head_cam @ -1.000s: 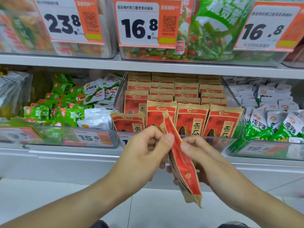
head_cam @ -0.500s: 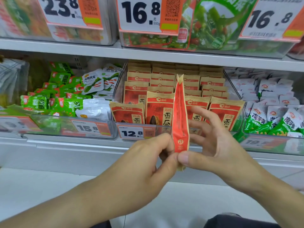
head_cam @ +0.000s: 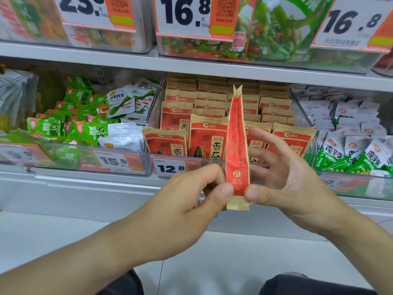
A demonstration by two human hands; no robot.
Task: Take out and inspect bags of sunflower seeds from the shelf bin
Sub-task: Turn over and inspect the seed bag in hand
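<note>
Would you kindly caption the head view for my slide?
Both hands, left and right, pinch a sunflower seed bag upright, edge-on, before its shelf bin.

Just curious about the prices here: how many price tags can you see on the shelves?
6, possibly more hidden: upper bins show 23.x, 16.8, 16.8; lower bins show 15.8, 12.8 and a blurred tag at right.

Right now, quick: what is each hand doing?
Left hand: pinches the lower end of the upright sunflower seed bag.
Right hand: thumb presses the same bag's lower end, other fingers spread behind it.
</note>
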